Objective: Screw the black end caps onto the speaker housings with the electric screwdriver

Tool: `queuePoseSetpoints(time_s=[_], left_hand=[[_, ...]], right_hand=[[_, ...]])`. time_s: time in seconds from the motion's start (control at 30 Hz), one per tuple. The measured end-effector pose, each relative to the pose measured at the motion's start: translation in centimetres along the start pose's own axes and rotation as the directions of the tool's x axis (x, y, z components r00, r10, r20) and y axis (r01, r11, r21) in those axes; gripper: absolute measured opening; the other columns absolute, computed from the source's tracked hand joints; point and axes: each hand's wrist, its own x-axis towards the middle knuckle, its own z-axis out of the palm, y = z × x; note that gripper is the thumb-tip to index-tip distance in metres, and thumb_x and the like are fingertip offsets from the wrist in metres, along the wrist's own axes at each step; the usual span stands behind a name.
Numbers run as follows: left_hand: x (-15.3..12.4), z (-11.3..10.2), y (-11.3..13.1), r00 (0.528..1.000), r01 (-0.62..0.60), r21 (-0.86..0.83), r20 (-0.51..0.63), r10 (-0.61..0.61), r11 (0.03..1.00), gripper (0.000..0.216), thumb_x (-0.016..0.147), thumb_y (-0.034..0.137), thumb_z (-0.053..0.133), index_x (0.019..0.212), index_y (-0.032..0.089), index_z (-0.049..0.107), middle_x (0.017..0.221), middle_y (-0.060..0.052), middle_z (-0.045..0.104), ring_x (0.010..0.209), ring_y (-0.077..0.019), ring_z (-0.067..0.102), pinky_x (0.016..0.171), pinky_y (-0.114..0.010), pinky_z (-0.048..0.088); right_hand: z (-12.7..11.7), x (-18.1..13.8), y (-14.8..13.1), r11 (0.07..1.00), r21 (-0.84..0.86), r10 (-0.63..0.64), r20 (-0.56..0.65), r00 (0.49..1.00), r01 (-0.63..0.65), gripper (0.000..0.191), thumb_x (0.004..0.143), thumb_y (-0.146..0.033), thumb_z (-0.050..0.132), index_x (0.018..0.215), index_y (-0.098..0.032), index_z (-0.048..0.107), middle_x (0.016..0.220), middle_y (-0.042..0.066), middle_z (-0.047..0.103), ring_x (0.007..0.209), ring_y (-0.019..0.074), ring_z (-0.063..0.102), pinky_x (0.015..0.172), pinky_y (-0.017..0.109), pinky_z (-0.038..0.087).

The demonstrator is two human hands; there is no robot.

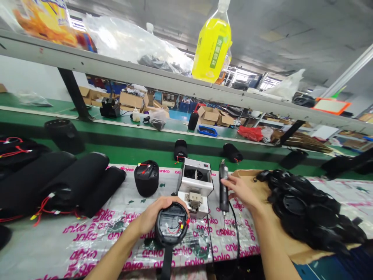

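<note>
Bright, diffuse light on your bench; windows (267, 83) at back blown out. 2 glare spots for you: shelf's clear plastic bag (122, 41), printed sheet (116, 237). Black parts (309, 214) on your right crush to near-black. Wide-lens stretch toward corners; orange bag (48, 21) and far-left black cylinder (64, 136) blurred. Your left hand (163, 208) reads fairly sharp.

Round black housing (171, 221): held, open end facing up toward camera; red wires inside, small white and yellow connectors among them, red also at right rim. Black strap (167, 258) hanging from near side. Black powered screwdriver (223, 192): slim, held lengthwise, metal showing at both ends, right of housing, well apart from it; black cable (238, 237) trailing toward near edge.
</note>
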Motion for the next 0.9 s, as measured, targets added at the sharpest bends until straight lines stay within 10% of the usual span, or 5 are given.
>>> queuePoseSetpoints(time_s=[0.3,0.5,0.9], left_hand=[[0.1,-0.1,-0.4,1.0,0.01,-0.019,-0.009,-0.01,1.0,0.058,0.105,0.055,0.05,0.112,0.009,0.083,0.11,-0.016,0.082,0.095,-0.0277,0.073,0.086,-0.033,0.057],[0.1,0.0,-0.3,1.0,0.011,-0.025,-0.011,-0.011,1.0,0.056,0.105,0.054,0.05,0.11,0.009,0.083,0.109,-0.016,0.082,0.094,-0.0275,0.074,0.09,-0.034,0.056],[0.1,0.3,0.4,1.0,-0.014,0.036,0.002,0.014,0.999,0.056,0.105,0.052,0.047,0.111,0.01,0.084,0.12,-0.018,0.084,0.106,-0.0332,0.077,0.1,-0.04,0.057]], right_hand=[[3.7,-5.9,-8.5,0.792,0.522,-0.273,-0.159,0.949,0.315,0.062,0.077,-0.084,0.074,0.081,-0.023,0.062,0.069,-0.006,0.047,0.038,0.0036,0.021,0.032,0.022,0.021],[9.0,-9.1,-12.6,0.633,0.432,-0.615,-0.222,0.757,0.642,0.075,0.076,-0.096,0.072,0.083,-0.022,0.079,0.067,-0.001,0.06,0.038,0.0114,0.05,0.035,0.024,0.037],[15.5,-5.6,-7.4,0.731,0.402,-0.561,-0.104,0.821,0.551,0.089,0.073,-0.105,0.061,0.082,-0.018,0.077,0.068,0.004,0.067,0.036,0.0168,0.058,0.034,0.028,0.04]])
